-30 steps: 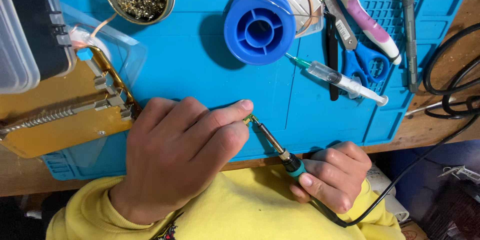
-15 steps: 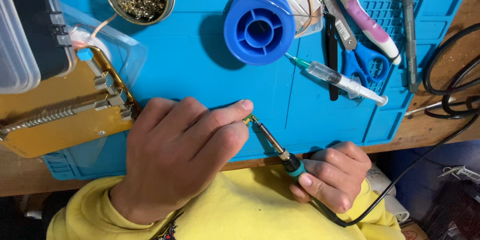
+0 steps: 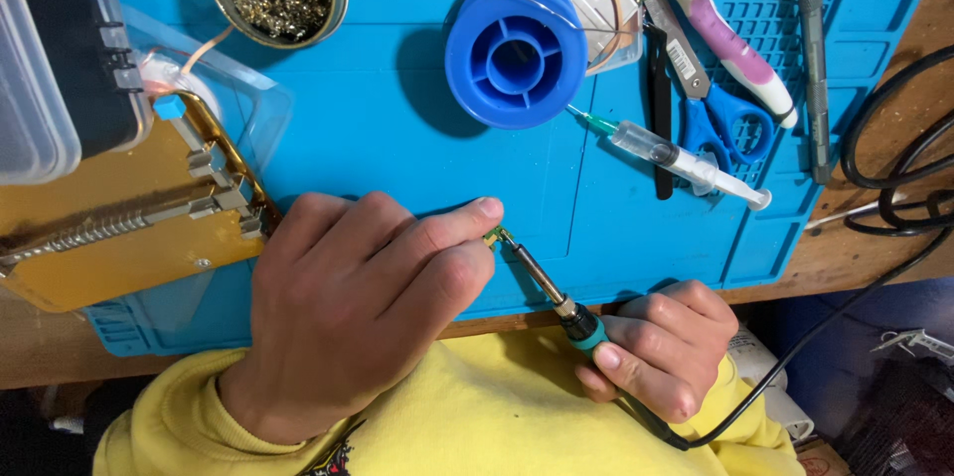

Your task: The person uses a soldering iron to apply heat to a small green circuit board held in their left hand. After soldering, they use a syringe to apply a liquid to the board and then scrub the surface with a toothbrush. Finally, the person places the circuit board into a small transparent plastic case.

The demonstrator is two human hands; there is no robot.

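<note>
Two grips noted: a small brass part (image 3: 491,235) is pinched at the left hand (image 3: 363,312) fingertips on the blue mat (image 3: 397,128); the soldering iron (image 3: 547,282), clasped by the right hand (image 3: 656,347), touches it. Solder spool (image 3: 515,49) lies beyond.

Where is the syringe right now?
In the head view, the syringe lies upper right on the blue mat, between the blue spool and the scissors.

Left hand (image 3: 358,312) lies knuckles up, fingertips pinched; right hand (image 3: 656,347) is curled in a fist
</note>
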